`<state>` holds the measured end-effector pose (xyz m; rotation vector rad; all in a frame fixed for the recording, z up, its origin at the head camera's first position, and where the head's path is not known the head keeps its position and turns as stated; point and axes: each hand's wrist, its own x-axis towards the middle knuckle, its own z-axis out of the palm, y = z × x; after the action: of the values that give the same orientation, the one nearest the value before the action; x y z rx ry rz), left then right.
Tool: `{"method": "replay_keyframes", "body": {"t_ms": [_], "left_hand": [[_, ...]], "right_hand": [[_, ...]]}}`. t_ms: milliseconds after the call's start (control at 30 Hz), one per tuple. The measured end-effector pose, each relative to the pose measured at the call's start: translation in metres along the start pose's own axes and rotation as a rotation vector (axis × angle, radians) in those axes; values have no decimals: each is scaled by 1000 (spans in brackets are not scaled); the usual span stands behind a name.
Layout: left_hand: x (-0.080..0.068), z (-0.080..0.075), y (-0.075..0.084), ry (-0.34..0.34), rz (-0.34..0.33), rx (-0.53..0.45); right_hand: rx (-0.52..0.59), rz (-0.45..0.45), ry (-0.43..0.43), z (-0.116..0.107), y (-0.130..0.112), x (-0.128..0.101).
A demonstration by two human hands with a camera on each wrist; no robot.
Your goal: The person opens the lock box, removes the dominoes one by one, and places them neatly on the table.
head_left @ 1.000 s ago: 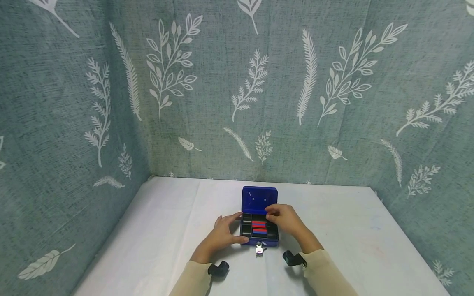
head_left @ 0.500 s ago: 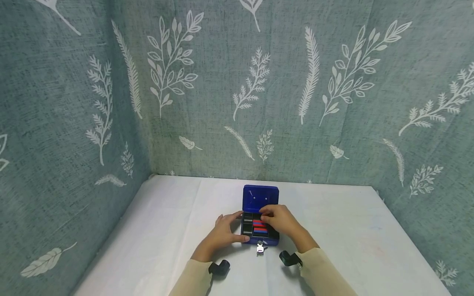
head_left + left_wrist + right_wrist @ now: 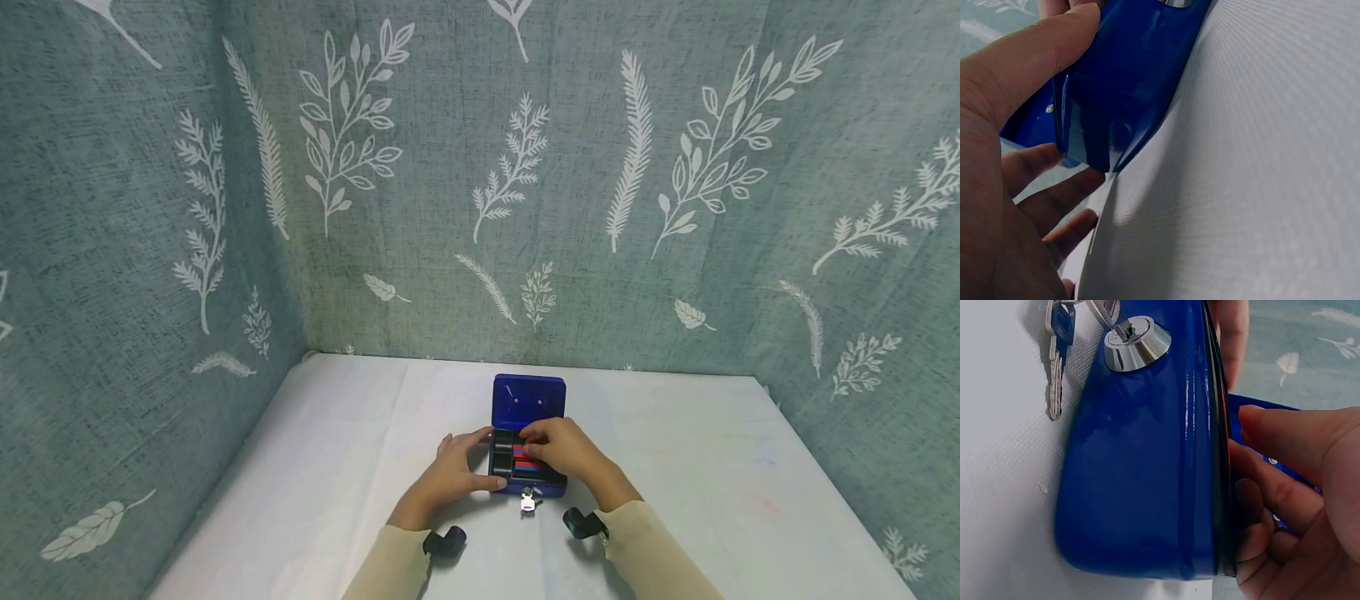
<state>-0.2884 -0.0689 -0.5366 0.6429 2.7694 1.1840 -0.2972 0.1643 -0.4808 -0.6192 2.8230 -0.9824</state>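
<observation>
A blue cash box (image 3: 546, 491) sits on the white table, its lid (image 3: 528, 400) raised at the back. Inside is a black tray (image 3: 503, 464) with two red-and-blue striped pieces, a rear one (image 3: 519, 452) and a front one (image 3: 527, 467). My left hand (image 3: 453, 473) holds the box's left end, thumb on the front corner and fingers along the side. Over the tray, my right hand (image 3: 566, 450) has thumb and forefinger at the rear striped piece, covering part of it. I cannot tell whether they pinch it.
Keys (image 3: 1057, 362) hang from the round metal lock (image 3: 1132, 347) on the box's front. A leaf-patterned green cloth (image 3: 420, 250) stands behind the table (image 3: 675, 467). Dark camera mounts (image 3: 444, 543) are strapped to both wrists.
My right hand has moved left and slightly nearer over the tray, from its rear right part to the rear striped piece. The left hand keeps its hold on the box.
</observation>
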Motion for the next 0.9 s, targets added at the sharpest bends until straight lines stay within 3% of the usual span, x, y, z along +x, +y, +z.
{"method": "replay_keyframes", "body": {"t_ms": [900], "left_hand": [[-2,-1,2,10,8,13]], "right_hand": [[-6,-11,47,6,1,-2]]}}
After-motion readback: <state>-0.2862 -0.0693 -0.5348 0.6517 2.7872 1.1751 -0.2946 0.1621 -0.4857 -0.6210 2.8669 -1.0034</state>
